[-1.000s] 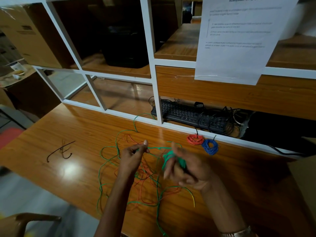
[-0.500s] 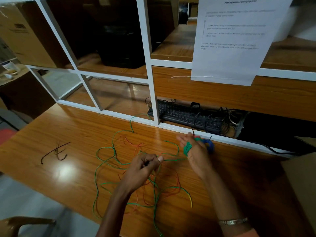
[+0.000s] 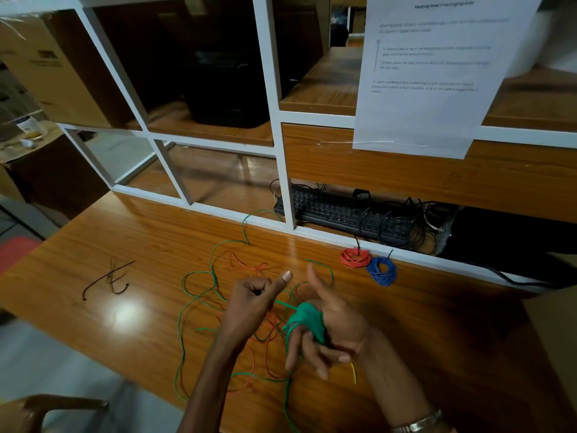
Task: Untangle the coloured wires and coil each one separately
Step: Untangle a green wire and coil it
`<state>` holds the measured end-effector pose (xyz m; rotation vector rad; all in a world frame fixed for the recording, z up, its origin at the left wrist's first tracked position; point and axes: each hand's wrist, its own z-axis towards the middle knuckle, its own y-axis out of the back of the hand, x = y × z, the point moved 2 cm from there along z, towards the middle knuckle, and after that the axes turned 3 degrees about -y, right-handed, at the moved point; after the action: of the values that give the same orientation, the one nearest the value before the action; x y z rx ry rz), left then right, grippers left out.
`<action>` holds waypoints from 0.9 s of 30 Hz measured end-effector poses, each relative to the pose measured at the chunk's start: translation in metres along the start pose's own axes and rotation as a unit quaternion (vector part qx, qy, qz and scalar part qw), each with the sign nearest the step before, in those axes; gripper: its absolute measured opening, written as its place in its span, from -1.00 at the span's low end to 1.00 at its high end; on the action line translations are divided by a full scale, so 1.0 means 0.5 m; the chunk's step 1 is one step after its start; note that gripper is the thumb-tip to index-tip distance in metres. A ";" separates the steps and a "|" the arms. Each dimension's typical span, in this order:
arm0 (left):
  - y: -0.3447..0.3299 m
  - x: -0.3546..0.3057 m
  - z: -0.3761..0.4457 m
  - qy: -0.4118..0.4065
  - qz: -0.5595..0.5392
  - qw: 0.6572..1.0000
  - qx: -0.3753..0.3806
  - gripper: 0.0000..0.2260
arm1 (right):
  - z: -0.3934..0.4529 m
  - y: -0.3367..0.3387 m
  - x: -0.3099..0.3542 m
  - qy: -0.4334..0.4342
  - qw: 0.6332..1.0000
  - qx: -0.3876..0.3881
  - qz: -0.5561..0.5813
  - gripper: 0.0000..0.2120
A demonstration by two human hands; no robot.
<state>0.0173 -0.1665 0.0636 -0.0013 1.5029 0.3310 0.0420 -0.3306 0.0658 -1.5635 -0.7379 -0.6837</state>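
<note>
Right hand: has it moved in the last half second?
Yes. The right hand, wound with green wire, has pulled back toward the person, away from the blue coil it was covering by the white frame.

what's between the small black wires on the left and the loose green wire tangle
Only bare wooden table separates the black wires from the green wire, per the head view.
</note>
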 end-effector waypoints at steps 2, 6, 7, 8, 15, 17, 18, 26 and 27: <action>0.001 0.005 -0.003 0.000 0.006 1.000 0.004 -0.38 | -0.017 -0.001 0.021 0.073 0.996 0.029 0.043 0.12; 0.015 0.037 0.000 -0.001 0.019 1.000 -0.010 -0.37 | -0.060 0.026 0.065 0.269 0.951 -0.034 0.150 -0.06; 0.015 0.043 0.002 -0.008 0.032 0.999 -0.006 -0.38 | -0.066 0.031 0.070 0.307 0.931 -0.071 0.186 -0.12; 0.014 0.049 0.006 -0.008 0.051 0.999 -0.001 -0.40 | -0.069 0.034 0.075 0.342 0.907 -0.112 0.221 -0.18; -0.022 0.038 0.012 -0.079 0.120 0.987 0.078 -0.56 | -0.057 0.056 0.066 0.355 0.807 -0.454 0.125 -0.41; -0.029 0.032 0.014 -0.126 0.156 0.973 0.113 -0.70 | -0.039 0.043 0.054 0.178 0.800 -0.569 -0.066 -0.55; -0.027 0.033 0.018 -0.151 0.192 0.962 0.119 -0.76 | -0.032 0.036 0.050 0.091 0.795 -0.581 -0.148 -0.62; -0.002 0.060 0.021 -0.197 0.371 0.905 0.065 -0.89 | -0.010 0.031 0.030 -0.165 0.742 -0.495 -0.421 -0.63; 0.001 0.067 0.020 -0.185 0.356 0.913 0.071 -0.87 | -0.010 0.030 0.030 -0.172 0.761 -0.478 -0.404 -0.61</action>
<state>0.0279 -0.1567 0.0319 0.7054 1.0987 0.7579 0.0627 -0.3357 0.0687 -2.3251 -1.5352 -1.6199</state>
